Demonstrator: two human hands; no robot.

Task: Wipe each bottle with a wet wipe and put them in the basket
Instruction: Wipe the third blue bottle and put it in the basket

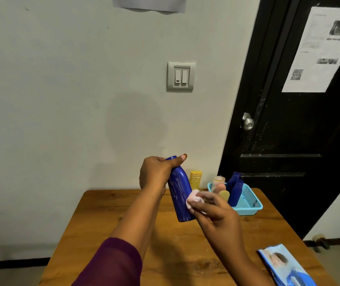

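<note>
Left hand (154, 174) gripped the top end of the blue bottle (180, 195), fingers wrapped round it and thumb laid along the cap end. We held the bottle in the air above the table (165, 244), tilted, base towards us. Pale streaks showed on its side.

Right hand (216, 213) pinched a crumpled pale-pink wet wipe (193, 200), fingers curled on it, and pressed it to the lower right side of the bottle.

The light-blue basket (249, 205) sat at the far right of the table, near the black door (288, 141). Inside it we had two dark blue bottles (235, 186) leaning together, a peach bottle (219, 183) and a tan one (224, 195) partly hidden by our right fingers. The yellow bottle (196, 179) stood upright on the table by the wall, just left of the basket and outside it.

The wipes pack (286, 267) lay flat at the near right corner, cut off by the frame edge. There was a purple sleeve (111, 263) on our left arm. A wall switch (180, 77) sat above the table, and the door had a metal knob (247, 121) and a printed sheet (319, 50) on it.
</note>
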